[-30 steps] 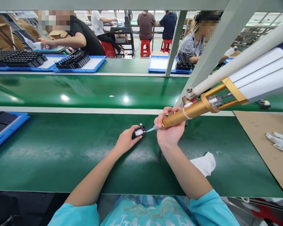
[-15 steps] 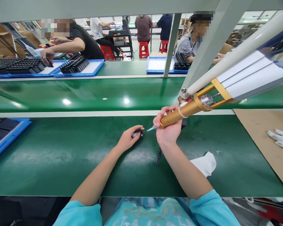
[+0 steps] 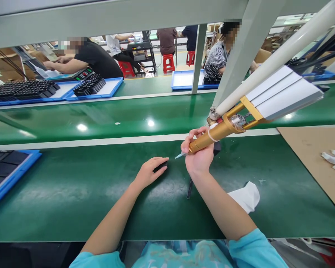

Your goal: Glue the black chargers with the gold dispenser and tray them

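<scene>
The left forearm (image 3: 111, 216) slants inward over the green bench (image 3: 72, 193), its left hand (image 3: 147, 172) pinching a small black part (image 3: 160, 167) (mostly hidden) between thumb and fingers. Just right, a pale-blue tip (image 3: 179, 155) points toward it, apart; the right hand (image 3: 198, 158), palm toward the wearer, fingers curled, grips the gold dispenser (image 3: 216, 133).

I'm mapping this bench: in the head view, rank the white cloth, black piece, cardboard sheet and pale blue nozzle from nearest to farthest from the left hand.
1. Black piece, held in the left hand.
2. Pale blue nozzle, just right.
3. White cloth, farther right and lower.
4. Cardboard sheet, far right.
</scene>
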`<control>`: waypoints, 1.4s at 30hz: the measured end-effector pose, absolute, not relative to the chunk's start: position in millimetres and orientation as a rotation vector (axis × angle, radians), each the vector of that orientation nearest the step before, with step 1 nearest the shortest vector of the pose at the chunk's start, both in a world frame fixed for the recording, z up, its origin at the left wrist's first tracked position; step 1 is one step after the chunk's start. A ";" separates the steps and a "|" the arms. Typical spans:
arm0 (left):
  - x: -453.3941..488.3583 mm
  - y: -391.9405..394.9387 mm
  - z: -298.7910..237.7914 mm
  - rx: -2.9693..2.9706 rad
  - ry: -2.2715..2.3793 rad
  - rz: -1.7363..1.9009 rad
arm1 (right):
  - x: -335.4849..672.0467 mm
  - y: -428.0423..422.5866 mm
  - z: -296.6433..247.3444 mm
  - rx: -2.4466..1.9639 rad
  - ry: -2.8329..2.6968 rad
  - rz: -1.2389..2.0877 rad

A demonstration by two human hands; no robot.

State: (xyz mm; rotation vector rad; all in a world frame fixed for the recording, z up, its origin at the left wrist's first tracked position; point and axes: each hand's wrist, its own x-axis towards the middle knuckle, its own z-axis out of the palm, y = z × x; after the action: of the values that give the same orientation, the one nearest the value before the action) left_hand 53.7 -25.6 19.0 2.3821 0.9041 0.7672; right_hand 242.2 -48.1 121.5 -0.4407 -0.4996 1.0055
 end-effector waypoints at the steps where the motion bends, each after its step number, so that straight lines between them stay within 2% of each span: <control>1: 54.4 -26.0 19.6 2.369 0.906 0.773 | 242.3 -47.8 121.6 -0.441 -0.500 1.005; 21: 69.9 -21.1 21.9 2.024 1.075 0.719 | 243.9 -46.3 120.3 -0.452 -0.493 1.017; 29: 65.0 -24.7 10.0 2.169 0.988 0.867 | 244.2 -45.9 122.3 -0.474 -0.475 1.034; 36: 64.0 -17.7 9.6 2.035 1.014 0.870 | 246.1 -44.2 121.4 -0.487 -0.474 1.028; 42: 55.0 -17.0 6.3 2.283 0.907 0.865 | 247.8 -43.2 121.1 -0.472 -0.466 1.030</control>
State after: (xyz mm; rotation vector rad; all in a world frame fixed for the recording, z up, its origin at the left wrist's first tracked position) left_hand 55.0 -17.0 6.3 2.2826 0.9069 0.8651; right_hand 247.8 -43.2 121.1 -0.4717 -0.4662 1.0295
